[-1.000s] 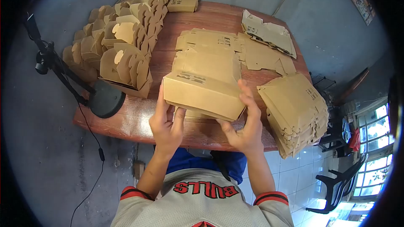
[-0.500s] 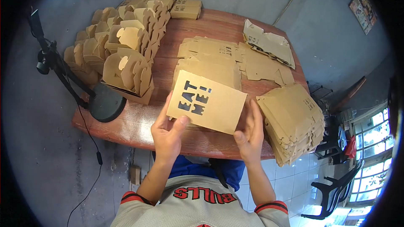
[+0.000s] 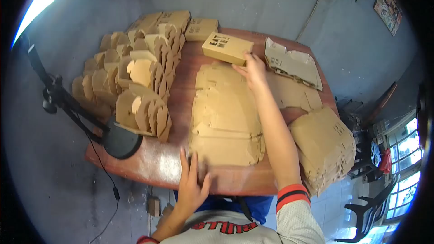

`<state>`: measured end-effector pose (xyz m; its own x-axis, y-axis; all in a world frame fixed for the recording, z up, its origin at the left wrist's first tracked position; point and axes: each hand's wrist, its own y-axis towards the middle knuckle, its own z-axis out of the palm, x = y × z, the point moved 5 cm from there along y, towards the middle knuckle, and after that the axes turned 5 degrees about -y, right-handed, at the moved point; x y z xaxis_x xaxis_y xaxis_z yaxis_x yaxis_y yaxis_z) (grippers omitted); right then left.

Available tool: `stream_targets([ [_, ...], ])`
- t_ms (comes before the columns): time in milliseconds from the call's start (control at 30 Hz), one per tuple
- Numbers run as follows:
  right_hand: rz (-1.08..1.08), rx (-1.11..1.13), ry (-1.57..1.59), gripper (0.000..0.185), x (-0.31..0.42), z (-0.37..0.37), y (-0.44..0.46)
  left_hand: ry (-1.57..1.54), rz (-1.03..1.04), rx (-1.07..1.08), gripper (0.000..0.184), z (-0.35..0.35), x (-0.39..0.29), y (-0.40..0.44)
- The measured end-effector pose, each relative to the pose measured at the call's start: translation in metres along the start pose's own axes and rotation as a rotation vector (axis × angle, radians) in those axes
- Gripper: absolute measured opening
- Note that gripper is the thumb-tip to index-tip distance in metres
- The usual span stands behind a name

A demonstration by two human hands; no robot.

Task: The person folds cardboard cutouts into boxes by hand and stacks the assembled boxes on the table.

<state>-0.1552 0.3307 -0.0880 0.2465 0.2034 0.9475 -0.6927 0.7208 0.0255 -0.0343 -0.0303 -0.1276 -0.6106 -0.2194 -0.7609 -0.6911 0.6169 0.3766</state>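
Observation:
A closed brown cardboard box (image 3: pixel 233 49) printed "EAT ME!" is at the far middle of the table. My right hand (image 3: pixel 254 71) reaches across and grips its right end, thumb on top and fingers at the near side. My left hand (image 3: pixel 192 187) is at the table's front edge with its fingers spread, holding nothing. Just beyond its fingertips lies a flat, unfolded cardboard sheet (image 3: pixel 226 113), stretching up the middle of the table. My right forearm passes over this sheet's right side.
Several open, part-folded boxes (image 3: pixel 142 108) stand in rows at the left. Closed boxes (image 3: pixel 201 29) lie at the back. A stack of flat cardboard (image 3: pixel 323 140) overhangs the right front edge; torn cardboard (image 3: pixel 294 63) lies behind it. A black lamp base (image 3: pixel 121 138) stands front left.
The printed box has gone from between both hands near the front to the back of the table in my right hand. My left hand has let go and dropped to the front edge.

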Motion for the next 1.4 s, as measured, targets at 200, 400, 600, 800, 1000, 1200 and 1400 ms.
stream_targets([
  [200, 0.161, 0.005, -0.235, 0.048, -0.073, 0.047, 0.126, 0.073, 0.114, -0.231, 0.045, 0.001, 0.019, -0.02],
  [400, 0.196, 0.02, -0.425, 0.046, -0.094, 0.097, 0.148, 0.115, 0.135, -0.224, 0.046, 0.002, 0.02, -0.017],
  [600, 0.155, -0.052, -0.669, 0.049, -0.082, 0.107, 0.152, 0.078, 0.099, -0.172, 0.041, 0.001, 0.015, -0.011],
  [800, 0.097, -0.054, -0.897, 0.049, -0.022, 0.082, 0.114, 0.018, 0.124, -0.241, 0.044, 0.003, 0.025, -0.017],
  [1000, -0.239, 0.498, -1.187, 0.066, 0.009, 0.059, 0.054, -0.03, 0.069, -0.225, 0.041, -0.001, 0.016, -0.01],
  [1200, -0.327, 1.091, -1.806, 0.091, 0.009, 0.02, -0.125, 0.011, 0.137, -0.184, 0.041, 0.001, 0.014, -0.008],
  [1400, -0.366, 1.017, -1.725, 0.083, -0.002, 0.0, -0.165, -0.008, 0.15, -0.214, 0.041, 0.001, 0.013, -0.01],
])
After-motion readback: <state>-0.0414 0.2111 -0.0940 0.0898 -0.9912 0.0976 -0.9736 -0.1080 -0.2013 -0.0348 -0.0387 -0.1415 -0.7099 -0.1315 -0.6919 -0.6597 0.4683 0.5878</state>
